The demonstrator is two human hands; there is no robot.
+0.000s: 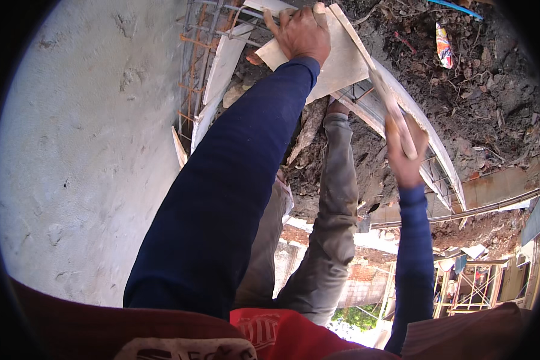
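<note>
- Since that dark blue sleeve [222,180] covers half the middle of the view, what's each hand actually on?

- Left hand [303,36] is up top, fingers spread over the upper edge of a pale board [342,63], gripping or pressing it, can't tell which. Right hand [407,150] is a bit blurry but it's wrapped round the near end of a long pale stick [383,87] that runs up along the board's right edge. Can't tell if the two are joined.

- Ok, and what's crowding it?

- Loads lol. Rusty rebar cage [192,90] on the left against a grey wall [78,150], white offcuts [227,66] leaning beside it. Lower right of the board, long planks [443,153] with metal rods between them, and the right hand overlaps those. Trouser legs [337,186] stand just below the board.

- Anything further out?

- Dark soil [486,114] with a crumpled colourful wrapper [444,47], a blue strip [456,8] near the top rim, and wooden framing [477,288] way off lower right.
</note>
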